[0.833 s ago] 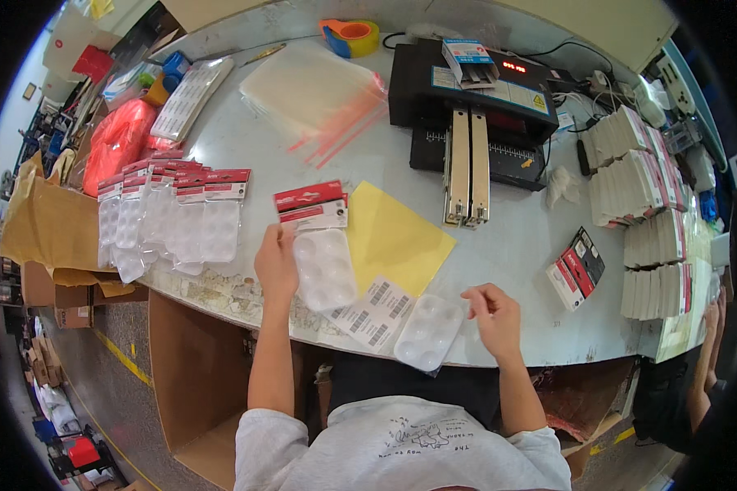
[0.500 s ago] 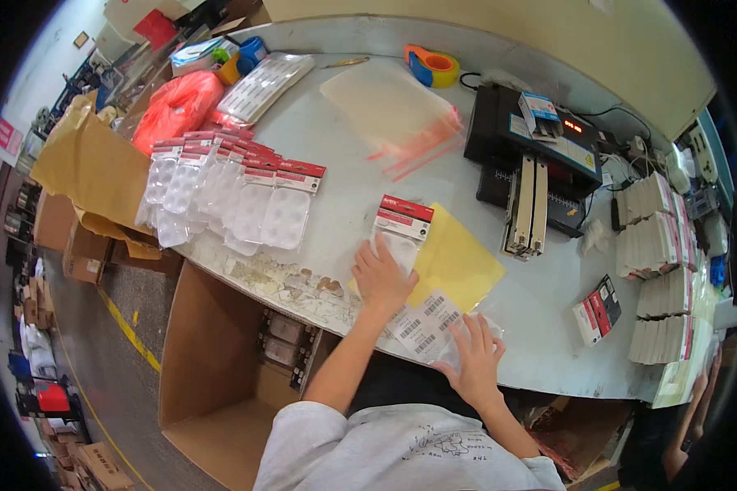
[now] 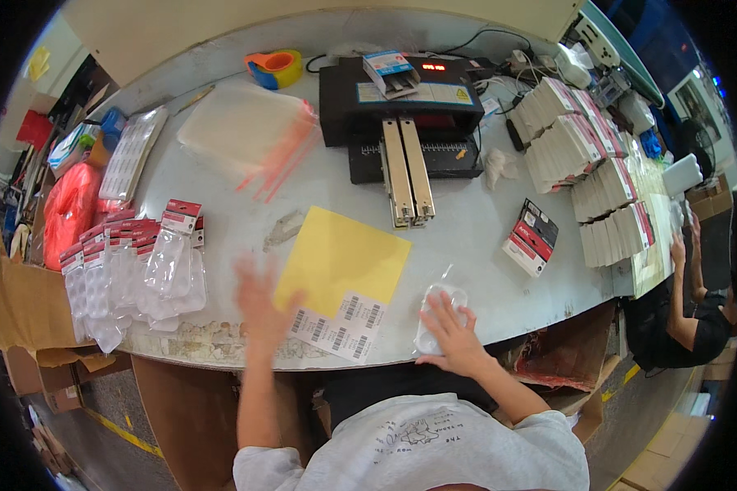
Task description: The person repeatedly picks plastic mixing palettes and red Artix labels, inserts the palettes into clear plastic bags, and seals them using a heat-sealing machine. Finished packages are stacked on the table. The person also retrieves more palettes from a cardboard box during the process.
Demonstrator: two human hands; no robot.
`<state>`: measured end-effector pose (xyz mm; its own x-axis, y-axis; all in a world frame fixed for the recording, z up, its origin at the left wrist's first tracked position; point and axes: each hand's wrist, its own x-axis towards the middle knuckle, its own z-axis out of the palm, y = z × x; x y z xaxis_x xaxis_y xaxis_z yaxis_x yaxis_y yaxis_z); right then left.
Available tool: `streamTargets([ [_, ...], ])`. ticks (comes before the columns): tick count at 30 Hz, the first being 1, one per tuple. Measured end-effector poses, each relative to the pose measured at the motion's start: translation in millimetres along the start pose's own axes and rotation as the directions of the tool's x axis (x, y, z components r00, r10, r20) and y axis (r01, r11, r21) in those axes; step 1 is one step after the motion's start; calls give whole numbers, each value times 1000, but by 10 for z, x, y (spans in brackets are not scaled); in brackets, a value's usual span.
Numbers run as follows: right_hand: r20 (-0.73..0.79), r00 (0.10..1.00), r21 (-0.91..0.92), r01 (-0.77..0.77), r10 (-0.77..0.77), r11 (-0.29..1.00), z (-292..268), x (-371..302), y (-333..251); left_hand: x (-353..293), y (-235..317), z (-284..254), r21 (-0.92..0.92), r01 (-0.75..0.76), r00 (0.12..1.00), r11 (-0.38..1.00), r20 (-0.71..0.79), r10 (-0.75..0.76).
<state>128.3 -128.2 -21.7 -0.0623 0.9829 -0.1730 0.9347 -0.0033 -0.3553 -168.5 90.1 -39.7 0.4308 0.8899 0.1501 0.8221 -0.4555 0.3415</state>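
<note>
My left hand is smeared by motion above the table, at the left edge of a yellow sheet; its fingers cannot be read clearly. Partly covering the yellow sheet is a white sheet of barcode labels. My right hand lies with fingers spread on a clear plastic blister pack, pressing it against the table near the front edge. To the left, several clear blister packs with red header cards lie in an overlapping heap.
A black machine with metal rails stands at the back. Clear bags and a tape dispenser lie left of it. Folded red-and-white cards lie at right, near card stacks. Another person's arm shows far right.
The view has swung right. My left hand has left the red-headed pack, which now appears on the left heap. My right hand has moved off the labels onto a clear pack.
</note>
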Motion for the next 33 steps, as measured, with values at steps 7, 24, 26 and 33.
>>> streamTargets([
  [7, -433, 901, 133, 75, -10, 988, -217, -63, 379, -260, 1153, 393, 58, 48, 973, 997, 224, -60],
  [24, -603, 786, -106, 89, -135, 990, -115, 281, 176, -195, 1938, 561, -976, 208, 942, 68, 181, -283],
  [26, -567, 814, 10, 161, -127, 987, -91, 294, 38, -312, 1876, 488, -953, 302, 923, 14, 289, -253],
  [33, -118, 991, 137, -42, 59, 990, -403, 205, 450, -432, 1880, 403, -858, 501, 840, 113, 451, -301],
])
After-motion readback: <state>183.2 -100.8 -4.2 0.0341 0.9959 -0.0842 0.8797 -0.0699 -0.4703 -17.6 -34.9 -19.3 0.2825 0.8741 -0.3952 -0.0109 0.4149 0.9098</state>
